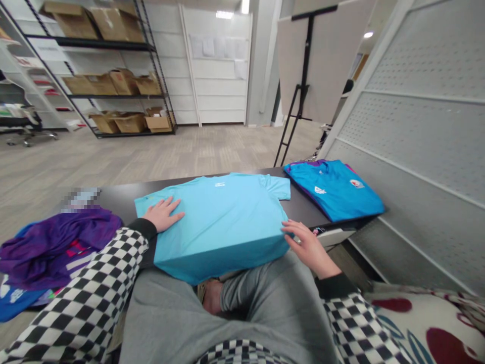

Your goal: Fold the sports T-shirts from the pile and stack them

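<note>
1. The light-blue short-sleeved T-shirt [223, 215] lies spread on the black table [310, 207], collar toward 12 o'clock, hem hanging over the near edge; its visible spread runs longest from 9 to 3.
2. Left hand [163, 215]: flat on the shirt's 9 o'clock side, fingers spread, gripping nothing; most fabric lies toward 3.
3. Right hand [308, 247]: fingers loosely parted at the 4 o'clock edge, no grip visible; fabric lies toward 10.

Shirt [223, 217] on table [117, 196] (shelves [108, 45] behind)
</note>
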Motion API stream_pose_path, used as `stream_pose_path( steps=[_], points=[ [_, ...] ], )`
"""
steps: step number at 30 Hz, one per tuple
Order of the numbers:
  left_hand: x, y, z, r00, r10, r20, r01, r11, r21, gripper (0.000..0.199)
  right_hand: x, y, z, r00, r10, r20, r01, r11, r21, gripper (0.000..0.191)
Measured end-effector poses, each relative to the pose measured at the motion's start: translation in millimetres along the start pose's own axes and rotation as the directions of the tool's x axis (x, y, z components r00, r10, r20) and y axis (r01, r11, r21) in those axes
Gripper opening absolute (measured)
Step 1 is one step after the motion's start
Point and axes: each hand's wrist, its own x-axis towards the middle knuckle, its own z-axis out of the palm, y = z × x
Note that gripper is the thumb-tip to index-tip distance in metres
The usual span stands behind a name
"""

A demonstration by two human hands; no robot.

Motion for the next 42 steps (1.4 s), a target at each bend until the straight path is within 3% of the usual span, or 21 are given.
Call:
stream_pose_path(
  steps=[3, 6, 8, 10, 12, 14, 18, 23, 28, 32, 34, 36, 39, 42],
  points=[
    [5, -2, -14.2, 0.998, -0.013, 0.059, 0.010, 0.999, 0.041, 0.093, -5, 7, 1, 1.000, -0.016, 0.006, 0.017, 1.000, -0.024, 0.025],
    [13, 18, -26.9, 0.996, -0.081, 0.030, 0.077, 0.991, 0.112, 0.085, -8, 8, 4, 1.000, -0.025, -0.001, 0.025, 0.999, -0.027, 0.026],
    [17, 48, -29.0, 0.997, -0.036, -0.071, 0.046, 0.988, 0.146, 0.076, -10, 7, 8, 0.999, -0.027, -0.027, 0.026, 0.999, -0.036, 0.026],
    [23, 87, -25.6, 0.984, 0.108, -0.141, -0.093, 0.990, 0.105, 0.074, -12, 7, 13, 0.997, -0.034, -0.069, 0.031, 0.999, -0.045, 0.025],
    [30, 126, -18.8, 0.966, 0.229, -0.123, -0.232, 0.973, -0.007, 0.078, -14, 7, 18, 0.993, -0.047, -0.106, 0.042, 0.998, -0.050, 0.024],
    [39, 158, -11.2, 0.956, 0.279, -0.093, -0.287, 0.954, -0.082, 0.084, -15, 8, 20, 0.989, -0.063, -0.132, 0.056, 0.997, -0.057, 0.024],
    [56, 181, 1.9, 0.965, 0.254, -0.059, -0.257, 0.965, -0.049, 0.090, -16, 7, 20, 0.987, -0.080, -0.140, 0.071, 0.995, -0.068, 0.026],
    [67, 174, 6.9, 0.968, 0.247, -0.044, -0.248, 0.968, -0.027, 0.093, -17, 6, 23, 0.987, -0.070, -0.147, 0.061, 0.996, -0.063, 0.027],
    [76, 182, -8.9, 0.974, 0.226, 0.005, -0.225, 0.973, -0.052, 0.089, -15, 3, 26, 0.984, -0.042, -0.171, 0.034, 0.998, -0.051, 0.026],
    [72, 180, -21.9, 0.960, 0.177, -0.216, -0.196, 0.978, -0.070, 0.074, -11, -3, 11, 0.988, 0.111, -0.111, -0.108, 0.994, 0.035, 0.041],
    [57, 164, -24.2, 0.932, 0.162, -0.324, -0.193, 0.979, -0.065, 0.070, -4, -6, -3, 0.976, 0.193, -0.104, -0.185, 0.980, 0.080, 0.059],
    [34, 137, -22.9, 0.913, 0.153, -0.378, -0.194, 0.978, -0.071, 0.066, 11, -10, -18, 0.971, 0.197, -0.132, -0.193, 0.980, 0.042, 0.065],
    [-3, 84, -15.5, 0.904, 0.135, -0.406, -0.183, 0.980, -0.081, 0.066, 55, -17, -31, 0.985, 0.052, -0.166, -0.071, 0.991, -0.113, 0.053],
    [-29, 33, -5.2, 0.927, 0.050, -0.371, -0.090, 0.992, -0.092, 0.071, 118, -19, -20, 0.991, -0.124, -0.058, 0.111, 0.976, -0.186, 0.042]
  ],
)
